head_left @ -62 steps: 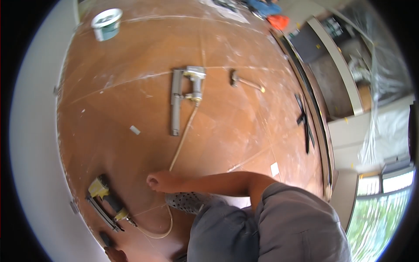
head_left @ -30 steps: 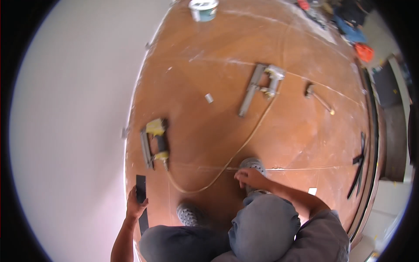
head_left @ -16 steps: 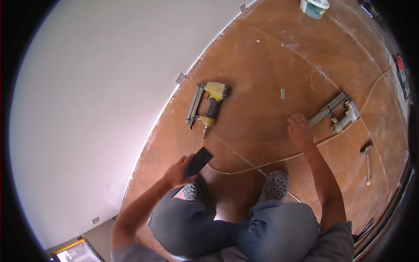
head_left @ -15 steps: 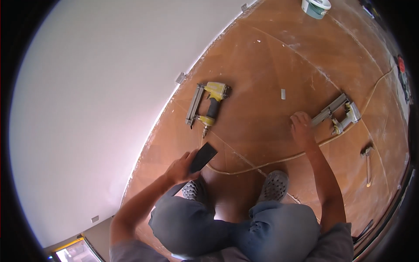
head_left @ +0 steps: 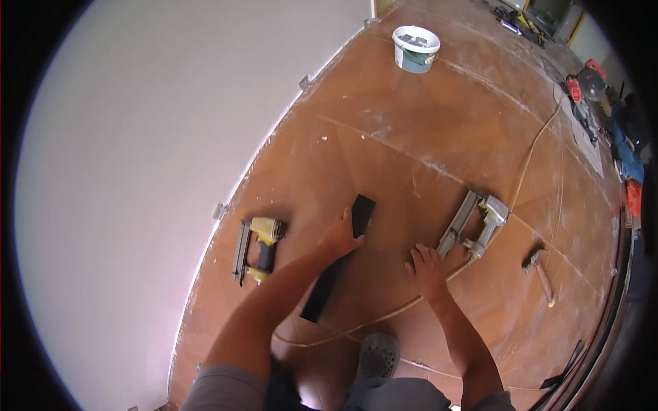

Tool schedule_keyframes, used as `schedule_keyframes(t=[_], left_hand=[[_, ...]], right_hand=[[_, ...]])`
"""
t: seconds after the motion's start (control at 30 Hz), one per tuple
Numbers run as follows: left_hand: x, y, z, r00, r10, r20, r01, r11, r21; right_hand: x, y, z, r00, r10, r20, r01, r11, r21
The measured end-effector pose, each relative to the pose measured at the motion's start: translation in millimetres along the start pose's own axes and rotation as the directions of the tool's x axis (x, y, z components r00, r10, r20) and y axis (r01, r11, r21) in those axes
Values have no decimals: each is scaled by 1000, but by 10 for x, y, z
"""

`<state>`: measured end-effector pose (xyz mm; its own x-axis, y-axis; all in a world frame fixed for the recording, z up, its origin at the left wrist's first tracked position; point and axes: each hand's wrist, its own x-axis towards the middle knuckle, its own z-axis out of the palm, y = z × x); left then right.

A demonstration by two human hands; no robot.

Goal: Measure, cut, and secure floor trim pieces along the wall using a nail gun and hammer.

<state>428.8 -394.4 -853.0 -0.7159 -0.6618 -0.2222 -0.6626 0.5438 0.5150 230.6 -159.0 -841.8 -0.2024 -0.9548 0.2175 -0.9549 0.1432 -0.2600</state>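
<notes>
My left hand (head_left: 340, 236) is closed around a flat black strip (head_left: 322, 294), near its far end. The strip slants over the floor, its near end toward my feet; whether it touches the floor I cannot tell. My right hand (head_left: 428, 268) is open, its fingers stretched out beside the lower end of the magazine of a silver nail gun (head_left: 490, 222). Nothing shows in its fingers. To the left of my left forearm lies a yellow and black nail gun (head_left: 265, 246), its lower end partly hidden by that arm.
A pale air hose (head_left: 384, 316) curves across the brown floor (head_left: 274, 164). A hammer (head_left: 541, 277) lies at right. A white-rimmed bucket (head_left: 416, 51) stands farther off. The white wall (head_left: 137, 171) with small clips runs along the left. A red saw (head_left: 582, 85) sits far right.
My view has shifted forward. My left hand has carried the black strip forward, out between the two nail guns. The small grey piece on the floor no longer shows. My right hand stays by the silver gun.
</notes>
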Motion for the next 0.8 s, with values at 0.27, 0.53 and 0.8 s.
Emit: schedule_keyframes(t=[0.27, 0.53, 0.8], left_hand=[[434, 39, -130, 982, -130, 138, 113, 986, 122], [1249, -398, -92, 800, 36, -599, 35, 994, 107], [1287, -396, -295, 863, 1, -506, 25, 999, 45]], right_hand=[[596, 271, -147, 957, 262, 125, -290, 887, 360], [2804, 1043, 70, 926, 370, 79, -378, 909, 176], [5814, 2118, 482, 937, 40, -347, -136, 956, -258]])
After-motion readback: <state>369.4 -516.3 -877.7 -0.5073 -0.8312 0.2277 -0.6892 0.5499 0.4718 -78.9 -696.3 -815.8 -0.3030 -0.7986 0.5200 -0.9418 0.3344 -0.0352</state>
